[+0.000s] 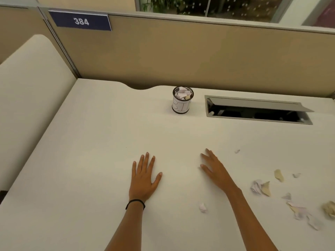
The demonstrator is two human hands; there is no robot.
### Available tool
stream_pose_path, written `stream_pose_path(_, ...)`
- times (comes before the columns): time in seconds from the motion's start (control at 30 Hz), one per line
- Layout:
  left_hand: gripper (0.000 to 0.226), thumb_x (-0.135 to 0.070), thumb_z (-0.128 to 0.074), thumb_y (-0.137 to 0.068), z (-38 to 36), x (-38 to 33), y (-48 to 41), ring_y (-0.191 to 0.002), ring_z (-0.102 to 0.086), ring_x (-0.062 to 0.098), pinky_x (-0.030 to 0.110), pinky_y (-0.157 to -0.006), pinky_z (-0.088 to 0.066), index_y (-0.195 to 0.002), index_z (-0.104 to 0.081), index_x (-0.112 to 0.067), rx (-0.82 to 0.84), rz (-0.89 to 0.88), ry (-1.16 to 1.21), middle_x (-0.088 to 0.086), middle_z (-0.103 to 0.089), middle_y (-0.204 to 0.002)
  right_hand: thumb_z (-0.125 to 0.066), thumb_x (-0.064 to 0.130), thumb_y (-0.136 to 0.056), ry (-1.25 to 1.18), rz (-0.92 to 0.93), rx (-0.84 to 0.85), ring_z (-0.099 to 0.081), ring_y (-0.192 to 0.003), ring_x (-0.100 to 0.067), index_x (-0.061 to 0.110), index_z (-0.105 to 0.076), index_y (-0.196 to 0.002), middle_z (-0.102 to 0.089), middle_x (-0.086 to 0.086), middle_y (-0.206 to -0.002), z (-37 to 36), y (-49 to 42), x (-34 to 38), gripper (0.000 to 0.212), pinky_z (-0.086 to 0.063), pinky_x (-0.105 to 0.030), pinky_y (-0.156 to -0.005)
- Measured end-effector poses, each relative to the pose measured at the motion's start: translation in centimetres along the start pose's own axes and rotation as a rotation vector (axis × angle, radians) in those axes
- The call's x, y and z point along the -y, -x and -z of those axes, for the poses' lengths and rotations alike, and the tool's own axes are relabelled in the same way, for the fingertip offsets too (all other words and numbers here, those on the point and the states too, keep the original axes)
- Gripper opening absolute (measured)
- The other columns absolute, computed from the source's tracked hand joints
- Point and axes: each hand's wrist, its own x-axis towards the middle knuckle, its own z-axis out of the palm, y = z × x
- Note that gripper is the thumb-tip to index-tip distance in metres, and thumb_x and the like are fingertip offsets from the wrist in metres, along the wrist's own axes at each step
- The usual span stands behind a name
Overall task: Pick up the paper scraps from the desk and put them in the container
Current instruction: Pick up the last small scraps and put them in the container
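**Both hands open and empty, scraps lying on the tabletop**

Nearest the camera, two bare forearms reach forward over the pale cream tabletop point(90, 142). The left hand point(145, 176) lies palm-down and flat on it, fingers straight and spread, its grip wide and holding nothing. A thin black band point(135, 202) circles that wrist. The right hand point(215, 171) is also stretched out with straight fingers, grip wide and empty. It is slightly blurred, and I cannot tell whether it touches the surface.

The small round container point(181, 105), with a white paper label and a dark rim, stands upright well beyond both hands, with white scraps showing at its mouth. Nearer the camera than the container, between the forearms, lies one crumpled white paper scrap point(203, 207). To the right of the container and much nearer the camera lies a loose scatter of white and tan paper scraps point(259, 187), apart from the right hand. One tiny white scrap point(237, 151) lies between that scatter and the container. Just right of the container a grey cable hatch point(257, 111) stands open. Behind the container, a tan partition point(181, 57) bears a blue sign point(80, 21) reading 384.
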Motion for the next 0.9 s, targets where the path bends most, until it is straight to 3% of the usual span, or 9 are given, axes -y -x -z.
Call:
stream_pose_path(0.07, 0.067, -0.060, -0.016, -0.090, 0.0, -0.1, 0.0, -0.145, 0.007, 0.011, 0.036, -0.118, 0.011, -0.149, -0.006, -0.029, -0.006, -0.002, 0.003, -0.005, 0.001, -0.159, -0.044, 0.032, -0.098, 0.006, 0.055, 0.006, -0.006, -0.144, 0.001, 0.026, -0.033, -0.143, -0.010, 0.020, -0.153, -0.9, 2.8, -0.2, 0.047, -0.003, -0.016, -0.116)
stream_pose_path(0.23, 0.069, -0.062, -0.011, -0.089, -0.1, 0.0, 0.2, -0.145, 0.009, 0.011, 0.038, -0.118, 0.008, -0.149, -0.003, -0.029, -0.005, -0.005, -0.018, -0.006, 0.004, -0.158, -0.039, 0.038, -0.098, 0.048, 0.091, 0.078, -0.002, -0.142, 0.008, 0.030, -0.030, -0.144, -0.004, 0.027, -0.151, -2.1, 8.5, -0.2, 0.048, -0.004, -0.015, -0.116)
stream_pose_path(0.3, 0.069, -0.060, -0.010, -0.089, -0.1, 0.0, 0.2, -0.145, 0.008, 0.012, 0.039, -0.118, 0.008, -0.149, -0.007, -0.027, -0.005, -0.010, -0.009, -0.004, 0.001, -0.158, -0.041, 0.044, -0.096, 0.046, 0.096, 0.102, 0.002, -0.140, 0.014, 0.035, -0.028, -0.144, -0.001, 0.029, -0.152, -2.6, 10.3, -0.3, 0.050, -0.002, -0.007, -0.112)
stream_pose_path(0.37, 0.070, -0.059, -0.010, -0.089, -0.1, -0.1, 0.4, -0.145, 0.006, 0.013, 0.038, -0.118, 0.008, -0.150, -0.012, -0.025, -0.001, -0.015, 0.004, -0.002, -0.002, -0.159, -0.044, 0.045, -0.094, 0.021, 0.101, 0.113, 0.001, -0.138, 0.016, 0.037, -0.031, -0.142, -0.002, 0.030, -0.152, -3.3, 11.9, 0.0, 0.050, -0.002, 0.002, -0.107)
stream_pose_path(0.43, 0.071, -0.059, -0.009, -0.089, -0.1, -0.1, 0.6, -0.145, 0.007, 0.014, 0.038, -0.118, 0.008, -0.150, -0.013, -0.024, 0.000, -0.025, 0.005, -0.002, -0.003, -0.159, -0.046, 0.040, -0.095, 0.006, 0.107, 0.108, -0.003, -0.140, 0.012, 0.035, -0.035, -0.141, -0.005, 0.025, -0.153, -4.1, 13.1, 0.2, 0.048, -0.005, 0.002, -0.107)
stream_pose_path(0.53, 0.074, -0.062, -0.006, -0.088, -0.1, -0.3, 0.8, -0.145, 0.006, 0.015, 0.039, -0.119, 0.006, -0.150, -0.012, -0.023, -0.001, -0.026, 0.002, -0.001, -0.003, -0.159, -0.051, 0.030, -0.095, -0.096, 0.077, 0.082, -0.017, -0.138, 0.010, 0.036, -0.040, -0.137, -0.017, 0.022, -0.152, -5.4, 14.4, 0.4, 0.044, -0.017, 0.000, -0.109)
stream_pose_path(0.63, 0.078, -0.066, 0.000, -0.086, -0.1, -0.4, 0.9, -0.146, 0.005, 0.016, 0.038, -0.119, 0.006, -0.150, -0.012, -0.023, -0.008, -0.033, -0.006, -0.002, -0.002, -0.158, -0.059, 0.045, -0.087, -0.040, 0.039, -0.030, -0.051, -0.114, 0.016, 0.049, -0.050, -0.123, -0.046, 0.031, -0.134, -6.2, 15.5, 1.1, 0.038, -0.042, -0.003, -0.090)
stream_pose_path(0.7, 0.073, -0.062, -0.005, -0.087, -0.1, -0.4, 1.0, -0.146, 0.006, 0.015, 0.038, -0.119, 0.006, -0.150, -0.012, -0.023, -0.005, -0.029, -0.003, -0.001, -0.003, -0.159, -0.062, 0.043, -0.085, 0.010, 0.022, -0.088, -0.055, -0.105, 0.018, 0.046, -0.059, -0.115, -0.055, 0.033, -0.123, -7.0, 15.9, 1.1, 0.030, -0.042, 0.002, -0.080)
stream_pose_path(0.9, 0.071, -0.058, -0.008, -0.088, -0.1, -0.6, 1.7, -0.145, 0.005, 0.013, 0.037, -0.119, 0.005, -0.150, -0.014, -0.023, -0.008, -0.025, 0.013, -0.002, -0.004, -0.159, -0.054, 0.030, -0.092, 0.031, 0.015, -0.151, -0.055, -0.101, 0.016, 0.041, -0.064, -0.101, -0.062, 0.023, -0.106, -7.7, 15.7, 1.8, 0.017, -0.041, -0.005, -0.083)
